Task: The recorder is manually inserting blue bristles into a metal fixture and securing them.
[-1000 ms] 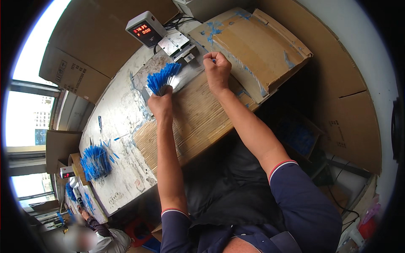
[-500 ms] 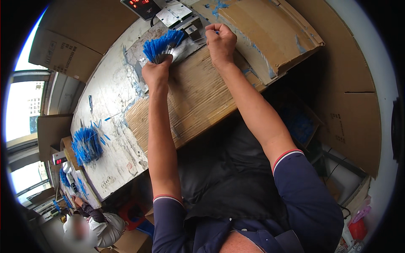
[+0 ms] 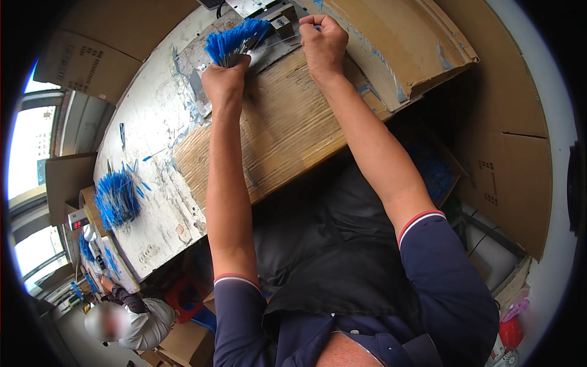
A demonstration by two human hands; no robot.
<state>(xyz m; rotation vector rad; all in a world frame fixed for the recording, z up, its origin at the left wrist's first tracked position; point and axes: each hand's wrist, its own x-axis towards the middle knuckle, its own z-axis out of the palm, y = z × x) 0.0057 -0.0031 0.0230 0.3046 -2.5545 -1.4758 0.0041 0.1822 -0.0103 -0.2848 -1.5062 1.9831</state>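
Hands: held apart, the bench (image 3: 168, 203) below them.
Left hand (image 3: 224, 84): clamped round the pale lower ends of the blue bundle (image 3: 235, 40); the blue tips are fanned out above the thumb.
Right hand (image 3: 324, 48): curled into a fist, a blue bit (image 3: 317, 27) pinched at the fingers; whether more is gripped cannot be told.
Thin strand (image 3: 286, 40): stretched between bundle and fist; its ends cannot be made out.
Metal device (image 3: 283, 18): set just beyond the hands, between them.
Cardboard sheet (image 3: 293, 122): laid along the near edge, partly covered by the left forearm.
Carton (image 3: 397, 37): placed right of the fist.
Second bundle (image 3: 116, 199): stood at far left, loose pieces (image 3: 140, 191) scattered beside it.
Co-worker (image 3: 150, 324): seen at lower left.
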